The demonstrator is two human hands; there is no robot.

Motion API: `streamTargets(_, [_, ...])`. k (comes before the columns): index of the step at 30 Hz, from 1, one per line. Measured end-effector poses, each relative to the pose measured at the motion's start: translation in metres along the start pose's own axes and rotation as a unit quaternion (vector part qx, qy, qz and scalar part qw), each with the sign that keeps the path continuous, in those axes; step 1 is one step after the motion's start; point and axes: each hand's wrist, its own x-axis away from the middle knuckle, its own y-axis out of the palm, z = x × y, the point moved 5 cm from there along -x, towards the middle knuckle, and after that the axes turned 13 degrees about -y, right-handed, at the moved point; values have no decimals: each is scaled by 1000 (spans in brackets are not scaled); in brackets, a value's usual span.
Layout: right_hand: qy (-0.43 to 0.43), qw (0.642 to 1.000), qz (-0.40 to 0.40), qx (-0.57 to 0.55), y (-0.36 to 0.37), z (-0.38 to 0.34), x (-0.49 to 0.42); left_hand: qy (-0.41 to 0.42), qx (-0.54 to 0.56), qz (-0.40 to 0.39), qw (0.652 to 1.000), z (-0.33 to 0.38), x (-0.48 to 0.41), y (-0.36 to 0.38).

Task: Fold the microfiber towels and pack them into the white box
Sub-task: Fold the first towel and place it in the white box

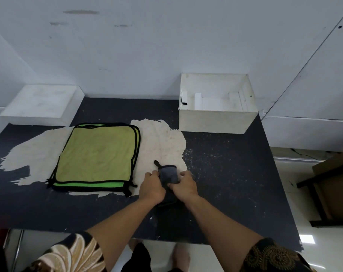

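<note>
A small grey towel with black trim, folded narrow, lies near the middle of the dark table. My left hand grips its left edge and my right hand grips its right edge, fingers curled over the cloth. Its near end is hidden under my wrists. A stack of flat yellow-green towels with black trim lies to the left. The open white box stands at the back right, with white inserts inside it.
The white box lid rests at the table's back left corner. A worn pale patch covers the table surface under and around the towels. A dark wooden frame stands on the floor to the right. A white wall runs behind the table.
</note>
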Motion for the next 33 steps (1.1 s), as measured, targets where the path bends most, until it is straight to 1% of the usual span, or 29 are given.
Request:
streamTargets(2, [21, 999, -3, -34, 3, 1, -1, 1, 14, -13, 1000, -1, -3, -2])
streamTargets(7, [27, 988, -23, -150, 8, -9, -1, -17, 88, -33, 995, -2, -7, -12])
streamTargets(12, [13, 968, 3, -250, 5, -36, 6, 1, 184, -27, 982, -1, -6, -35])
streamTargets(15, [-7, 956, 32, -291, 0, -57, 10, 29, 214, -36, 976, 3, -8, -54])
streamTargets(19, [-31, 944, 51, -326, -5, -82, 12, 59, 269, -12, 961, 10, -3, -81])
streamTargets(23, [-70, 936, 52, -342, -8, -109, 21, 111, 269, 48, 956, 18, 4, -117])
streamTargets(25, [-87, 928, 65, -356, -10, -120, 25, 142, 281, 51, 948, 24, 10, -133])
streamTargets(26, [-94, 923, 77, -365, -11, -125, 27, 155, 295, 32, 942, 27, 13, -138])
streamTargets(28, [-103, 910, 107, -387, -17, -134, 29, 184, 309, -43, 932, 32, 21, -144])
streamTargets(30, [-101, 892, 139, -418, -26, -142, 31, 231, 286, -112, 923, 37, 30, -145])
streamTargets(31, [-97, 881, 157, -435, -31, -144, 32, 258, 266, -132, 919, 39, 35, -146])
streamTargets(33, [-91, 866, 190, -453, -42, -147, 35, 306, 236, -146, 911, 45, 41, -148])
